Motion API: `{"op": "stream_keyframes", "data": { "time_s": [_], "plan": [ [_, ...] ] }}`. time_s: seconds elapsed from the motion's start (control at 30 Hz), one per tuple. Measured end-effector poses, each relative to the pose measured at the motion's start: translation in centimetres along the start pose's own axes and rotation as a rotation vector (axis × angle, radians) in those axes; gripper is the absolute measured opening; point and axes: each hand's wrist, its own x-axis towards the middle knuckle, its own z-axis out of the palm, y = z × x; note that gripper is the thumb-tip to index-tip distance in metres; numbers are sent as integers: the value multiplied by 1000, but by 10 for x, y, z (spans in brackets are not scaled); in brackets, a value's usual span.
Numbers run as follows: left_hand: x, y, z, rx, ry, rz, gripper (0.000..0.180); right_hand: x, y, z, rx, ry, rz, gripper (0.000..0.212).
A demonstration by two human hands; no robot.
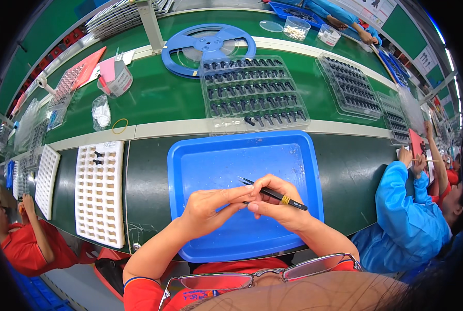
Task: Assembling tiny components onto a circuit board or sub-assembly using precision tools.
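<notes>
Both my hands meet over a blue plastic tray [244,236]. My right hand [286,210] is closed around black tweezers [271,193] with a yellow band. Their thin tips point up and to the left, past my left fingertips. My left hand [210,207] has its thumb and fingers brought together in a pinch, touching the right fingers. Between the fingertips shows a small dark piece [246,202], mostly hidden and too small to name. Tiny specks lie on the tray's floor.
Beyond the blue tray lies a clear blister tray [209,106] with rows of black stemmed parts. A blue reel [209,44] is behind it. At left lies a white foam tray [101,194] with two black parts. People work on either side, a blue sleeve [405,207] close at right.
</notes>
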Motion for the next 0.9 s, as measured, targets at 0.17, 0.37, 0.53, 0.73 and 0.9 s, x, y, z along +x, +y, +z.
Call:
{"op": "stream_keyframes", "data": {
  "time_s": [0.17,0.37,0.53,0.73,0.9],
  "plan": [
    [1,2,-1,-86,5,-70,44,1,-1,1,15,-3,-3,20],
    [3,1,0,-108,13,-139,44,1,-5,-8,-71,54,-29,27],
    [3,3,-1,-115,78,-219,44,-6,-14,-17,-186,211,-110,27],
    [3,2,-2,-134,112,-244,43,-9,-12,-32,-966,76,-172,20],
    [4,2,-2,-146,127,-240,43,-7,-3,-33,-948,138,-182,19]
  ]
}}
